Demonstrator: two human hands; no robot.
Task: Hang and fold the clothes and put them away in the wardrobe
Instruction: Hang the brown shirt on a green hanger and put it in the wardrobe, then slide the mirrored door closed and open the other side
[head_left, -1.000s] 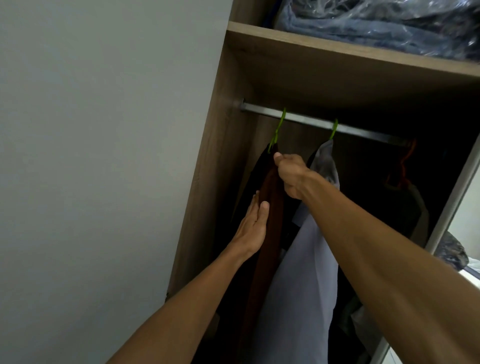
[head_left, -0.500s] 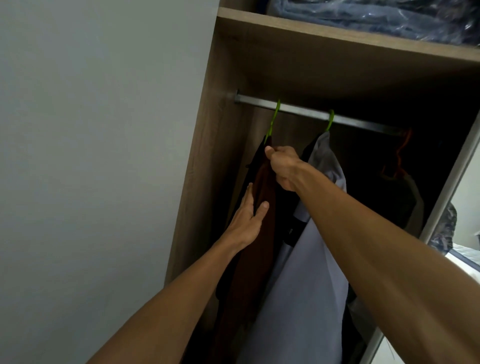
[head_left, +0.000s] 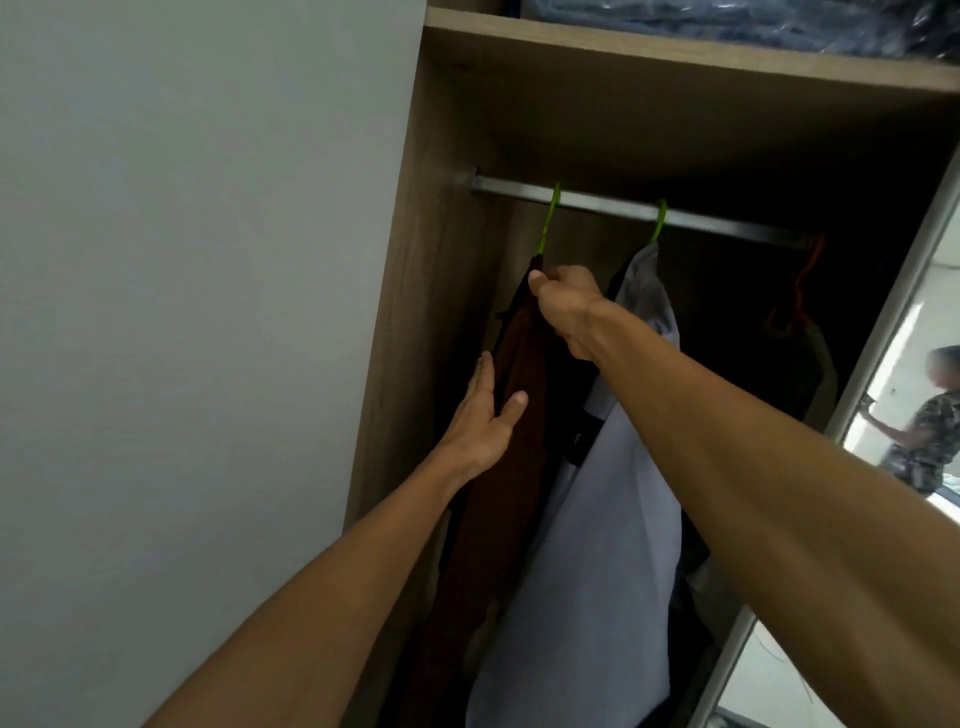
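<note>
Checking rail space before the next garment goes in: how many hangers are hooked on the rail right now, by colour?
Green hangers: 2
Orange hanger: 1
Total: 3 on the rail

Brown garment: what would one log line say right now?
brown garment: on green hanger, hooked over rail | right hand: grips its top | left hand: touches its side
</note>
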